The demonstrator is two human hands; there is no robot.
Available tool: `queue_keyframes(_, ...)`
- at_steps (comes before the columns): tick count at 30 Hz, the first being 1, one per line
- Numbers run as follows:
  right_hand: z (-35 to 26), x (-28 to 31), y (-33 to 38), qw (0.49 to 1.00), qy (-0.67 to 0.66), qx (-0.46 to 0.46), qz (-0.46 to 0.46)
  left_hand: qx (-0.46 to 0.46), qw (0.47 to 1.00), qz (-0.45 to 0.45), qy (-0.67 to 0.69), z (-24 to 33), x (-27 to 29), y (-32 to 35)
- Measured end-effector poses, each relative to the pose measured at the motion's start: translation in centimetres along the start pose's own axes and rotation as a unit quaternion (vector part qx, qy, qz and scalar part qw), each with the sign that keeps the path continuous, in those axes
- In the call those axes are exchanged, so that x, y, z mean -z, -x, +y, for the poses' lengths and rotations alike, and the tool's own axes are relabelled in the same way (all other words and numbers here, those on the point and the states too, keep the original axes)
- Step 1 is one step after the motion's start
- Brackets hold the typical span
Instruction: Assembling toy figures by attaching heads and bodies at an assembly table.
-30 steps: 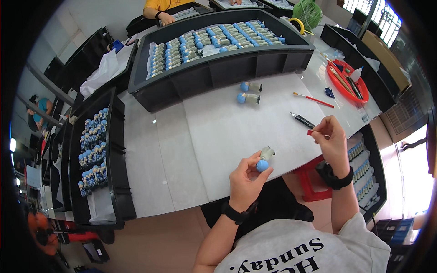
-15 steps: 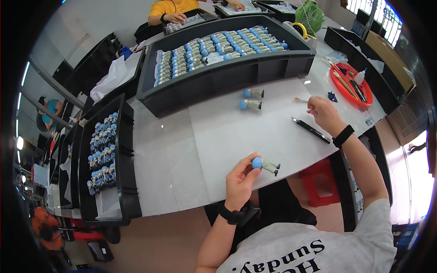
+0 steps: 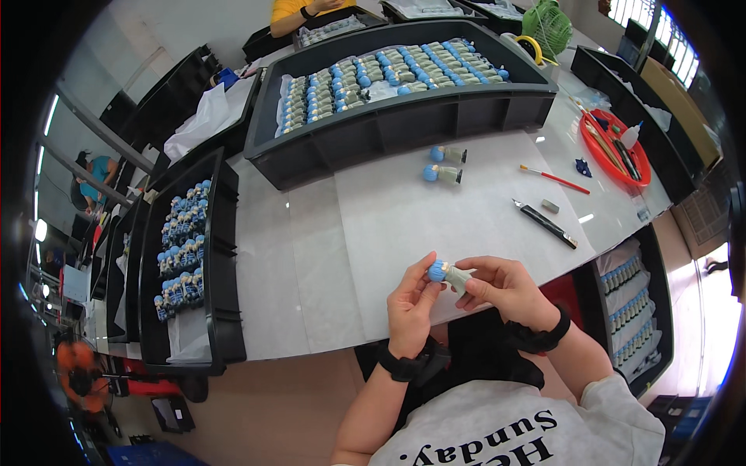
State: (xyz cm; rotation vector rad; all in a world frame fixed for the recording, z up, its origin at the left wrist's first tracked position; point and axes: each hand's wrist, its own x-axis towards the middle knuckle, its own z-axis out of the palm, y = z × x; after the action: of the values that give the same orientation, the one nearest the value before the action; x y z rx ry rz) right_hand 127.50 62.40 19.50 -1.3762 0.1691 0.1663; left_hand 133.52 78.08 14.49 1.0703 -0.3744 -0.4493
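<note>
Above the table's near edge, a small figurine [image 3: 458,279] with a blue head and pale grey-green body is held between my two hands. My left hand [image 3: 410,307] pinches it by the head; the fingers of my right hand [image 3: 505,289] close on its lower body and hide the feet. Two similar figurines [image 3: 447,175] lie on the white sheet [image 3: 381,225] farther back. Right of them are a red-handled paintbrush [image 3: 561,181], a small grey block [image 3: 550,206] and a black craft knife [image 3: 546,224].
A large black crate [image 3: 404,120] full of figurines stands at the back; another crate [image 3: 225,272] with blue figurines is at left. Back right, a red tray [image 3: 626,182] holds tools beside a dark blue piece [image 3: 583,167]. A lower crate [image 3: 660,342] sits at right. Someone's arm [image 3: 291,23] shows beyond.
My right hand has come from beside the paintbrush to the figurine and grips its lower body. My left hand still holds the head. The view has shifted slightly.
</note>
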Motion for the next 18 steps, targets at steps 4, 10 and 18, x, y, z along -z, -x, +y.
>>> queue_keyframes(4,2.1,-1.3,-1.3,0.946,0.180,0.222,0.150,0.009,0.995,0.062,0.075,0.1,-0.5,-0.2)
queue_keyframes(10,3.6,-1.6,-2.4,0.928,0.225,0.257,0.148,0.031,0.987,0.092,0.125,0.1,-0.3,-0.4)
queue_keyframes(18,3.5,-1.0,-2.3,0.962,0.128,0.226,0.081,0.034,0.986,0.093,0.133,-0.1,-0.2,-0.5)
